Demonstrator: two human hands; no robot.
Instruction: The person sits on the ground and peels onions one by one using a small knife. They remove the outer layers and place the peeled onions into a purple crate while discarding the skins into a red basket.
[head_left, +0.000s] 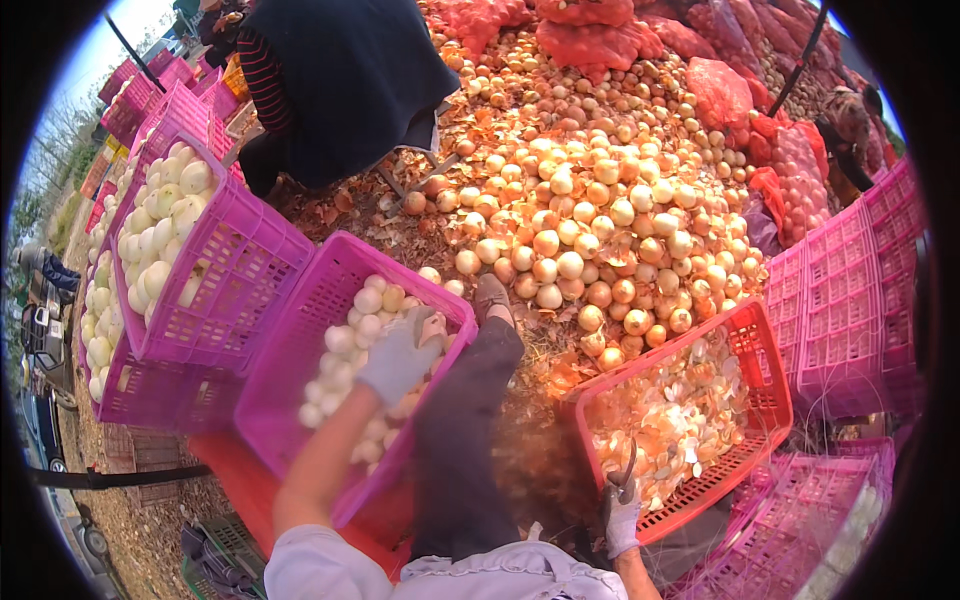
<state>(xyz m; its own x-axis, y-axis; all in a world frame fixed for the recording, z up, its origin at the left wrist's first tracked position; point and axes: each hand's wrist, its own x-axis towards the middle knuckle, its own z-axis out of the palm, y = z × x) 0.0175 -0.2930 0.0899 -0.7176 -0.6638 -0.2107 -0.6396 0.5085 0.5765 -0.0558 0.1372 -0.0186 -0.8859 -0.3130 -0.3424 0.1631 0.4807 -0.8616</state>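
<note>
My left hand (403, 358), in a pale work glove, reaches into a purple plastic crate (289, 397) of peeled white onions (339, 339). Its fingers rest over the onions at the crate's far side; whether they grip one is hidden. My right hand (622, 519), also gloved, is closed around a small knife (628, 466) whose blade points up and away from me. That hand is beside the near left corner of a red plastic crate (780, 405) with onion skins (679, 427) in it. Ahead lies a large heap of unpeeled onions (570, 232).
Stacked purple crates (247, 270) of peeled onions stand on the left. More purple crates (840, 307) are stacked at the right. Red mesh sacks (600, 45) lie behind the heap. A person in dark clothes (345, 82) sits ahead on the left; another person (851, 127) is far right.
</note>
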